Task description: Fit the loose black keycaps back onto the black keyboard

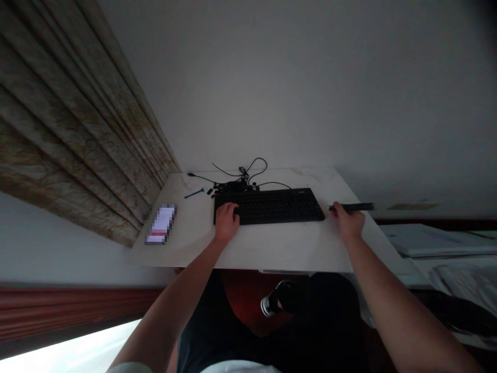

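Observation:
A black keyboard (277, 206) lies on the white desk, turned slightly. My left hand (227, 221) is on its left end, fingers bent and pressed over the keys there; the fingertips are partly hidden. Just past the keyboard's right end, my right hand (348, 220) is closed round a slim black stick-like tool (361, 206). One end of it sticks out rightward over the desk edge, while the short other end points at the keyboard. Its exact kind is too dark to make out. Behind the keyboard is a tangle of black cables (235, 185) with small black pieces.
On the left part of the desk (186, 248) lie a phone (162, 224) with a lit, blurred screen and a thin blue tool (194, 193). A patterned curtain (89, 124) hangs at the left. Stacked white items (423, 239) stand beyond the right edge. A wall rises behind.

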The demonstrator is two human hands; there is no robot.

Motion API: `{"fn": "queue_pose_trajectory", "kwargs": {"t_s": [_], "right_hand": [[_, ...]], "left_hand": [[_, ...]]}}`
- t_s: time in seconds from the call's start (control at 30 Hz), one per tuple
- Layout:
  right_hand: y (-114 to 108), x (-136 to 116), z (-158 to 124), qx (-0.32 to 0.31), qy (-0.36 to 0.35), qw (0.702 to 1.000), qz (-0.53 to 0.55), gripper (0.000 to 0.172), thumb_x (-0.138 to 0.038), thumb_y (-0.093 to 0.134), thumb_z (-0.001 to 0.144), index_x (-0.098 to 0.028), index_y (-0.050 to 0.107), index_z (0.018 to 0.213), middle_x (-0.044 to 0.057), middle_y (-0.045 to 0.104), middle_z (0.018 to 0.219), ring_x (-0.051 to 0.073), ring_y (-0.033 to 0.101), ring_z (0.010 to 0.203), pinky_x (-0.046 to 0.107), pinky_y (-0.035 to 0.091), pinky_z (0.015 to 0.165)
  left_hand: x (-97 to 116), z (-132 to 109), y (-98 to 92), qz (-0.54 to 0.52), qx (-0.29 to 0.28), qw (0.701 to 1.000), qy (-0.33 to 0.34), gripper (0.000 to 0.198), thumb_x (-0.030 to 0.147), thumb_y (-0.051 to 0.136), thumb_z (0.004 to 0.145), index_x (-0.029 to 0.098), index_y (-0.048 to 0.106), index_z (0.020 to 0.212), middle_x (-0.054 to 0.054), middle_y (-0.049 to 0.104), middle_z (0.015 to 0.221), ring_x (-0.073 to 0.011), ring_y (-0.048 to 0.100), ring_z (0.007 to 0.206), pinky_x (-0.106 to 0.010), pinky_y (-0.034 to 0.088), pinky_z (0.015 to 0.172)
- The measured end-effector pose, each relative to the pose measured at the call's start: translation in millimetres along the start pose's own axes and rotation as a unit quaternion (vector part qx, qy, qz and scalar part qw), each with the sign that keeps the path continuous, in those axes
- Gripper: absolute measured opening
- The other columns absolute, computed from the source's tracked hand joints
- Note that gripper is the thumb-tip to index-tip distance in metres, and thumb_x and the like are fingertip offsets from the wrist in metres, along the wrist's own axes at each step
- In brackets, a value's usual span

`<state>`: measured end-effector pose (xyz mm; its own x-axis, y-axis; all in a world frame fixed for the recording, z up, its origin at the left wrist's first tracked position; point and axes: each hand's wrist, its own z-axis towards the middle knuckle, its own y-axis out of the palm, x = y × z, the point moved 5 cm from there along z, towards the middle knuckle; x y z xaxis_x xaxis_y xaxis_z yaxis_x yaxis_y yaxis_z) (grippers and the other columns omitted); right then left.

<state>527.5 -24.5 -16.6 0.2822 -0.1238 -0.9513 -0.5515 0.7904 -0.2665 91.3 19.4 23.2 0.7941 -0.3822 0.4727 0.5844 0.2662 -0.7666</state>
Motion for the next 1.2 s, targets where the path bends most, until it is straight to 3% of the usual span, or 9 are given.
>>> {"fn": "queue_pose_trajectory", "kwargs": {"t_s": [0.13,0.2,0.3,0.43,0.6,0.77,0.93,1.2], "right_hand": [[-1,-2,1,0.011,0.064,0.994,0.088,0.031,-0.044,0.078,0.064,-0.015,0.067,0.069,0.005,0.069,0.064,0.017,0.063,0.054,0.027,0.051,0.047],[1,-14,-2,0.011,0.049,0.997,0.064,0.033,-0.046,0.077,0.066,-0.015,0.068,0.070,0.006,0.068,0.064,0.017,0.062,0.052,0.027,0.050,0.046],[16,-43,-19,-0.010,-0.027,1.000,-0.001,0.037,-0.049,0.074,0.072,-0.013,0.072,0.080,0.007,0.070,0.066,0.018,0.065,0.056,0.029,0.053,0.052],[63,-91,-68,-0.080,-0.092,0.993,0.009,0.046,-0.056,0.072,0.077,-0.012,0.073,0.092,0.008,0.073,0.071,0.022,0.071,0.066,0.033,0.059,0.061],[142,-134,-137,-0.294,-0.031,0.954,0.056,0.040,-0.052,0.072,0.081,-0.014,0.072,0.093,0.007,0.073,0.070,0.020,0.072,0.063,0.027,0.059,0.054],[191,-157,-164,-0.376,-0.062,0.923,-0.050,0.029,-0.044,0.067,0.088,-0.015,0.072,0.085,0.008,0.074,0.071,0.021,0.073,0.066,0.028,0.059,0.059],[207,-176,-169,-0.367,-0.127,0.905,-0.172,0.028,-0.041,0.068,0.088,-0.015,0.071,0.077,0.011,0.074,0.075,0.024,0.074,0.078,0.030,0.057,0.070],[219,-181,-178,-0.381,-0.165,0.892,-0.180,0.025,-0.038,0.067,0.088,-0.016,0.071,0.076,0.010,0.073,0.072,0.023,0.073,0.077,0.028,0.055,0.069]], "left_hand": [[-3,3,-2.2,0.041,0.014,0.998,-0.039,0.033,0.008,0.053,0.085,0.020,0.063,0.114,-0.010,0.065,0.115,-0.0258,0.059,0.116,-0.043,0.042,0.108],[-5,4,-2.7,0.061,0.027,0.995,-0.070,0.030,0.011,0.054,0.086,0.019,0.064,0.114,-0.011,0.066,0.115,-0.0267,0.059,0.115,-0.044,0.040,0.108],[-11,6,-2.8,0.071,0.041,0.990,-0.114,0.026,0.013,0.053,0.088,0.020,0.065,0.110,-0.011,0.066,0.115,-0.0270,0.060,0.114,-0.045,0.039,0.109],[-13,7,-2.4,0.049,0.039,0.992,-0.111,0.025,0.012,0.053,0.088,0.021,0.067,0.107,-0.010,0.068,0.115,-0.0255,0.060,0.116,-0.045,0.033,0.115],[-13,6,-5.5,0.004,0.043,0.994,-0.104,0.030,0.008,0.053,0.085,0.021,0.067,0.108,-0.008,0.069,0.115,-0.0235,0.061,0.117,-0.041,0.038,0.112],[-13,5,-7.7,-0.016,0.036,0.993,-0.110,0.034,0.007,0.054,0.081,0.021,0.067,0.110,-0.008,0.070,0.112,-0.0246,0.061,0.116,-0.042,0.040,0.109],[-16,7,-8.8,-0.033,0.039,0.991,-0.123,0.039,0.001,0.048,0.079,0.020,0.067,0.107,-0.007,0.070,0.107,-0.0234,0.062,0.114,-0.041,0.043,0.105],[-19,7,-8.5,-0.034,0.030,0.991,-0.123,0.045,-0.002,0.044,0.078,0.019,0.067,0.111,-0.008,0.071,0.108,-0.0229,0.063,0.111,-0.039,0.047,0.101]]}}
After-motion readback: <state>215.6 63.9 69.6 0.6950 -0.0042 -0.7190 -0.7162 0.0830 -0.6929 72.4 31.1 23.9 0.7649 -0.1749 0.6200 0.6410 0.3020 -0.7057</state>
